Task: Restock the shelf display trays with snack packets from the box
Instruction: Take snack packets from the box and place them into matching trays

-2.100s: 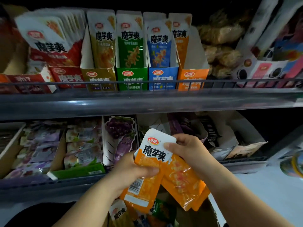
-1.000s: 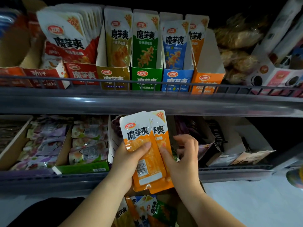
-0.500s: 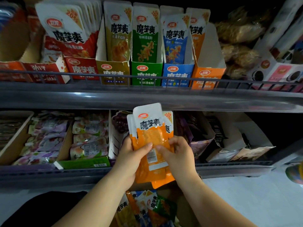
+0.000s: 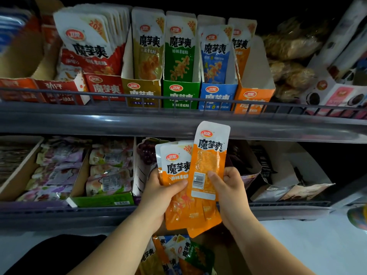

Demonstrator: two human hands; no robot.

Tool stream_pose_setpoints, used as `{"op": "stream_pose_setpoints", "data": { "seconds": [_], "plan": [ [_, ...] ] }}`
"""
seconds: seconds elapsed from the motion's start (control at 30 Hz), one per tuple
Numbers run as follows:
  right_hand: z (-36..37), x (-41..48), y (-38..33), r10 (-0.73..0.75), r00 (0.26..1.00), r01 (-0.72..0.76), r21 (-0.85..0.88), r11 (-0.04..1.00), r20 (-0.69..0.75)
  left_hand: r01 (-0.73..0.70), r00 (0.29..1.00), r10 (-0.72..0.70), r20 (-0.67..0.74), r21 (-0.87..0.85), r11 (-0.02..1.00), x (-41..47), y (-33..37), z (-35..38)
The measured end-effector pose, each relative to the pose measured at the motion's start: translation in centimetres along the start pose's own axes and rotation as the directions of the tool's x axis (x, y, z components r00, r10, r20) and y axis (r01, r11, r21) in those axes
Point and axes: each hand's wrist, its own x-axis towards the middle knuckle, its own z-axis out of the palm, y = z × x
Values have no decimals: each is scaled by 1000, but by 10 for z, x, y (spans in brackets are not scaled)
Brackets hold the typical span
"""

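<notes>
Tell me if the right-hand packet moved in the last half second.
Yes: the packet rose and shifted right, toward the orange tray.

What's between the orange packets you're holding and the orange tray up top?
In the head view, the upper shelf's grey front edge and its wire rail lie between the orange packets and the orange tray. Otherwise the stretch is bare.

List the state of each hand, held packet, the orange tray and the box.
Left hand: grips the orange packet stack, fronts facing camera.
Right hand: pinches the raised packet, barcode side facing camera.
Orange tray: upright on upper shelf, mostly empty.
Box: open, mixed packets inside.
</notes>
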Motion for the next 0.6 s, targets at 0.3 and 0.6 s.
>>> {"op": "stream_pose_setpoints", "data": {
  "seconds": [0.3, 0.6],
  "plan": [
    [-13, -3, -12, -342, 925, 302, -223, 927, -166, -51, 996, 53, -74, 29, 998, 6, 7, -9],
    [-3, -12, 21, -677, 689, 653, -628, 424, 259, -32, 999, 32, -34, -3, 999, 1, 6, -4]
  ]
}}
